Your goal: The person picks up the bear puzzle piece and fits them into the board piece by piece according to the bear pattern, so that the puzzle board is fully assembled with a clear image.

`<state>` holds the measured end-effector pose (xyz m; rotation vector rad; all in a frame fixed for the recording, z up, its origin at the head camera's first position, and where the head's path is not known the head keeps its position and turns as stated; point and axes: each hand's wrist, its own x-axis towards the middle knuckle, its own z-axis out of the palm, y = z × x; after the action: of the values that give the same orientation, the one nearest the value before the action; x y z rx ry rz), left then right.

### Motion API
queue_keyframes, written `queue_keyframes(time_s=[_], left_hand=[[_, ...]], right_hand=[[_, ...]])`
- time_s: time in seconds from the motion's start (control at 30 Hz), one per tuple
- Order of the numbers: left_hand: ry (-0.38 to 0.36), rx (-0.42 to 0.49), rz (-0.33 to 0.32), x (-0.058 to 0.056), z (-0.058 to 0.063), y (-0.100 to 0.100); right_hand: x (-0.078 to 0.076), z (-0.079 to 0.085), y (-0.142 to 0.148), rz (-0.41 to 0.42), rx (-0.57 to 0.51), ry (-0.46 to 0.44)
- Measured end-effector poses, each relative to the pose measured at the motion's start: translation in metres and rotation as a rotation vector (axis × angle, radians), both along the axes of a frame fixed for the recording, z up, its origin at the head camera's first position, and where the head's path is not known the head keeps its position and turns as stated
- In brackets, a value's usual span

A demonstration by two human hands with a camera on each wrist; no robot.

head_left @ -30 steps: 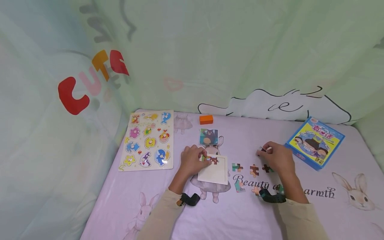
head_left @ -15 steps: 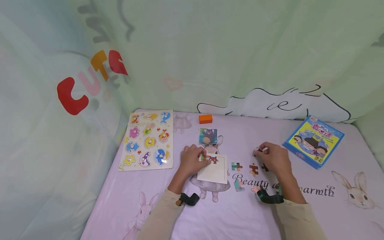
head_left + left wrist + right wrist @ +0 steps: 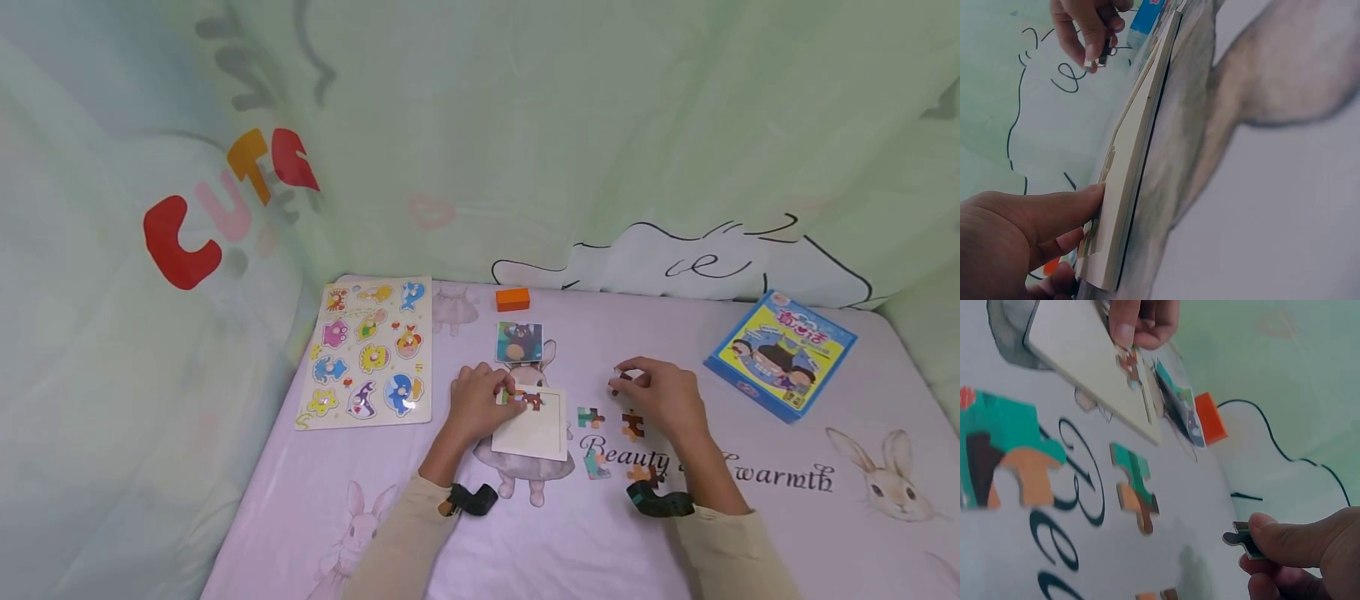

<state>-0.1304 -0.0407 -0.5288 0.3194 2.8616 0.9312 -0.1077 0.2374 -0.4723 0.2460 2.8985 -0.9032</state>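
My left hand (image 3: 476,402) rests at the upper left corner of a pale square puzzle tray (image 3: 528,435), gripping it with thumb on top and fingers curled at the edge. Just past the fingertips, a brown jigsaw piece (image 3: 532,401) lies in the tray's top row. To the right, my right hand (image 3: 666,398) pinches a dark jigsaw piece (image 3: 1249,542) between thumb and fingers, raised above the cloth. Loose pieces lie between the hands, among them a green-and-brown one (image 3: 591,417), a brown one (image 3: 633,425) and a teal one (image 3: 597,464).
A bear picture card (image 3: 519,342) lies beyond the tray, with an orange block (image 3: 513,299) behind it. An animal peg board (image 3: 367,354) is at the left. At the right sits a blue-and-yellow box (image 3: 782,354). A green curtain (image 3: 562,150) hangs behind the table.
My right hand has moved left toward the tray with the pinched jigsaw piece, passing above the loose pieces. The left hand has stayed at the tray's corner.
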Motion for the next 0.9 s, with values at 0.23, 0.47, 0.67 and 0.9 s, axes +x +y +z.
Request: queue_keyframes(time_s=[0.23, 0.47, 0.67, 0.9], left_hand=[[-0.005, 0.005, -0.001, 0.000, -0.001, 0.000], [-0.003, 0.012, 0.000, 0.000, 0.001, 0.000], [-0.001, -0.008, 0.002, 0.000, 0.000, -0.001], [0.000, -0.003, 0.001, -0.001, 0.000, -0.001]], right_hand=[[0.004, 0.003, -0.022, 0.070, -0.039, 0.033], [0.004, 0.003, -0.044, 0.116, -0.083, -0.011], [0.001, 0.000, -0.055, 0.192, -0.096, -0.032], [-0.001, -0.006, -0.065, 0.200, -0.123, -0.026]])
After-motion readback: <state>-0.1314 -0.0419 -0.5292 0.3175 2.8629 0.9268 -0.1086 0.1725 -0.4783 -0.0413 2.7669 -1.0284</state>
